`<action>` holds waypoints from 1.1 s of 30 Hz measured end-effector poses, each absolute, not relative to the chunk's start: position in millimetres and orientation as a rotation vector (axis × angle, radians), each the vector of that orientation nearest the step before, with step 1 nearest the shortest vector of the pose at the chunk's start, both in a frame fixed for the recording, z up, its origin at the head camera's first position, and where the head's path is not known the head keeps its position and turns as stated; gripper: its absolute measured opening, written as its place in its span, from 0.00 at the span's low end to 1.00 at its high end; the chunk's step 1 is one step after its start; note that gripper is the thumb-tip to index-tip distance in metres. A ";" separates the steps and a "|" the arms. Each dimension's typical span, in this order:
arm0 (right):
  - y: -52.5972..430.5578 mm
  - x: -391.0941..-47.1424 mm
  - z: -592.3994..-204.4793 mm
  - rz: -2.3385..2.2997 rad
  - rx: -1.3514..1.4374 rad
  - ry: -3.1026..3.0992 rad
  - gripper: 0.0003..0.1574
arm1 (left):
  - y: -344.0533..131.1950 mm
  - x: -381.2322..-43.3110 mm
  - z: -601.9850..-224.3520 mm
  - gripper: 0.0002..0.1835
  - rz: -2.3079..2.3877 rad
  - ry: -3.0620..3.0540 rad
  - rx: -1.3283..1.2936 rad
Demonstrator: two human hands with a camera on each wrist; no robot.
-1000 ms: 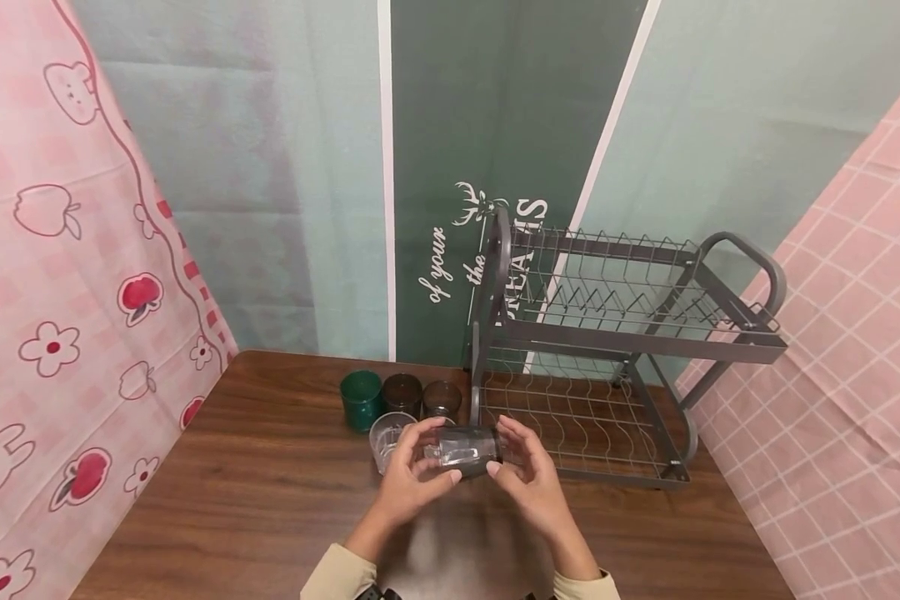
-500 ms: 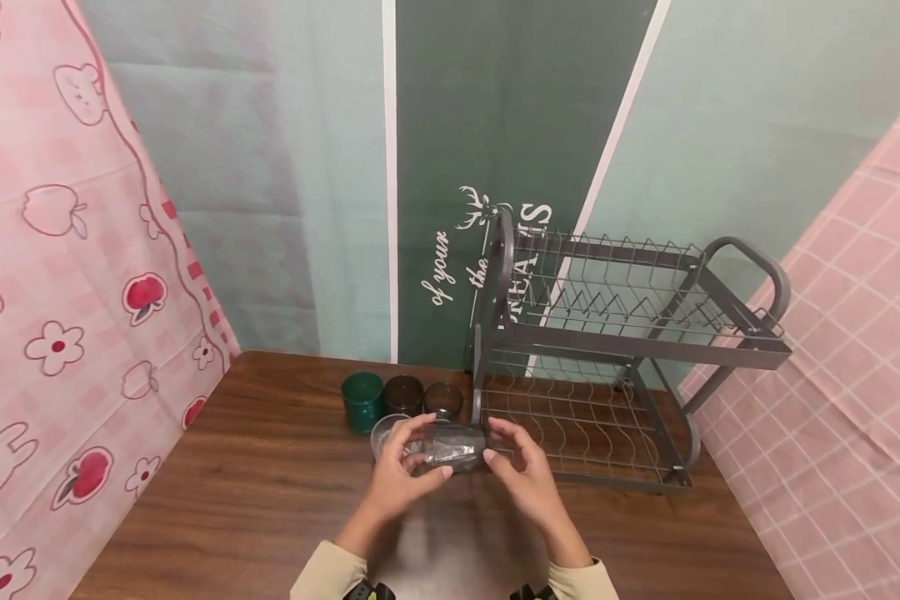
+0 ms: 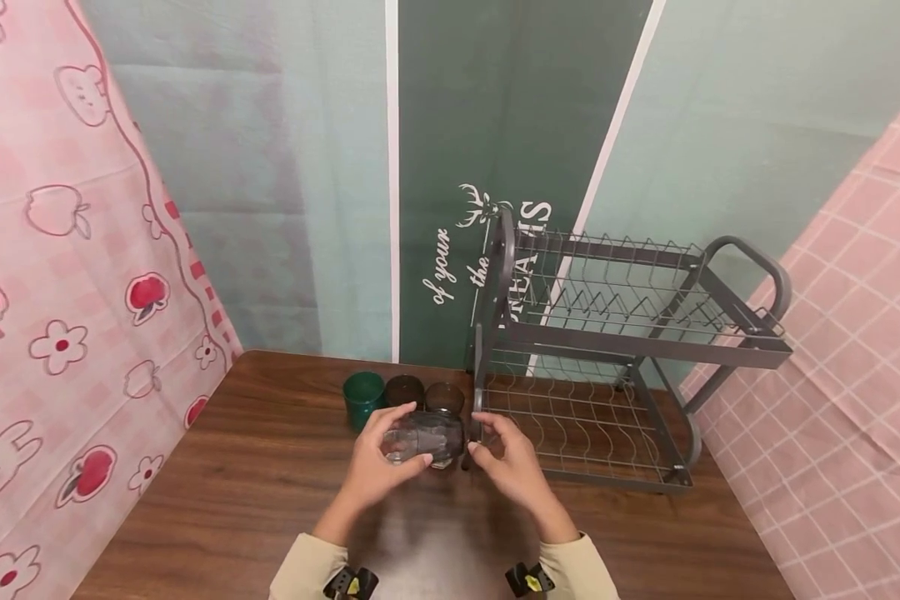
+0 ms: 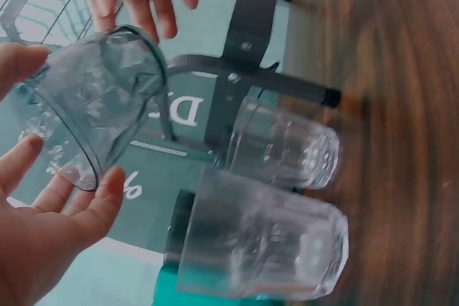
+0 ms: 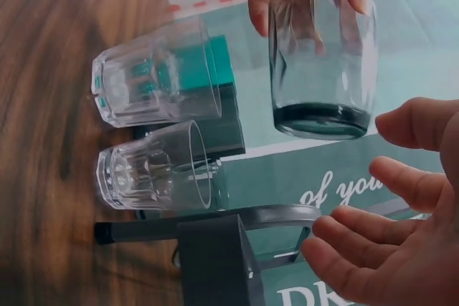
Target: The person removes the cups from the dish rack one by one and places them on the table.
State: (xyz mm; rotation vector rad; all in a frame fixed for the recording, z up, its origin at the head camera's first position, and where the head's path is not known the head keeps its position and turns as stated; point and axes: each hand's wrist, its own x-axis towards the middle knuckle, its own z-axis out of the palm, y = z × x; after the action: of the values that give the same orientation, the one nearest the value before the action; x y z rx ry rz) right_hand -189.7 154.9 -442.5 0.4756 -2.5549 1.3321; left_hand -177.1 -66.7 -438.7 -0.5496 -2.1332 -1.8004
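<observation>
A smoky grey tumbler [image 3: 438, 435] lies sideways in the air above the table. My left hand [image 3: 378, 467] grips it near its rim, thumb and fingers on opposite sides. In the right wrist view, the tumbler [image 5: 323, 62] shows a thick dark base. My right hand [image 3: 510, 458] is just off that base, fingers spread and holding nothing. Two clear faceted glasses, a larger one [image 4: 265, 241] and a smaller one [image 4: 287, 148], stand on the table below; the held tumbler mostly hides them in the head view.
A green glass [image 3: 363, 400], a dark brown glass [image 3: 403, 390] and a smoky glass [image 3: 444, 398] stand in a row at the back of the wooden table [image 3: 270, 467]. Right of them is a two-tier grey dish rack [image 3: 645, 342]. Printed curtains hang around the table.
The tumbler has moved left in my left hand, over the clear glasses. My right fingers, earlier at its base, have come away from it.
</observation>
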 end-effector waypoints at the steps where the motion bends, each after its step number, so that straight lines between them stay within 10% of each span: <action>1: 155.0 -191.0 -442.6 1.288 0.501 -2.566 0.24 | -69.4 -179.8 -442.9 0.36 -1.776 -2.153 -0.533; 33: 122.9 -209.5 -410.5 0.506 0.948 -2.975 0.29 | -127.3 -201.7 -446.3 0.29 -1.447 -2.304 -0.384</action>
State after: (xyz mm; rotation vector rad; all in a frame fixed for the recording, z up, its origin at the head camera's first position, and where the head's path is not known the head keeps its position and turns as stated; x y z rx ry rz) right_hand -209.5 122.9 -410.5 0.9476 -2.9753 0.5063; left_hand -201.7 -127.3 -446.3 -0.3843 -2.3035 -1.4470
